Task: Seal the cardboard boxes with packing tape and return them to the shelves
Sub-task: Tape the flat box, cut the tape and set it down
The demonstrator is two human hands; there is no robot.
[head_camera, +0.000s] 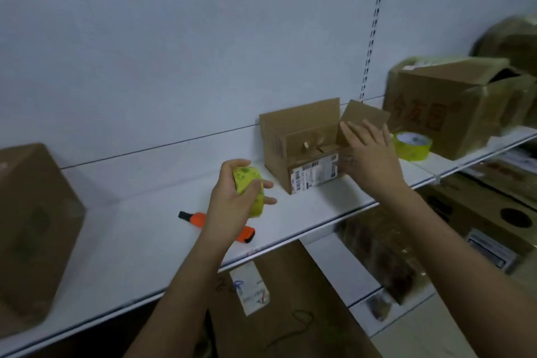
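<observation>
Where the white shelf (290,221) runs across the view, a large open cardboard box (453,107) sits at its right end and a small open box (302,148) stands mid-shelf. Right hand (369,154), fingers straight, touches its right flap. Left hand (238,200) grips a yellow tape roll (251,192). Another tape roll (412,145) lies between the boxes, an orange cutter (220,225) under the left wrist.

On the shelf (162,229) before me, an open box (302,151) stands mid-way, a tape roll (412,146) just right of it, a larger box (453,104) beyond that. A cutter (200,219) lies left, another box (32,229) far left.
</observation>
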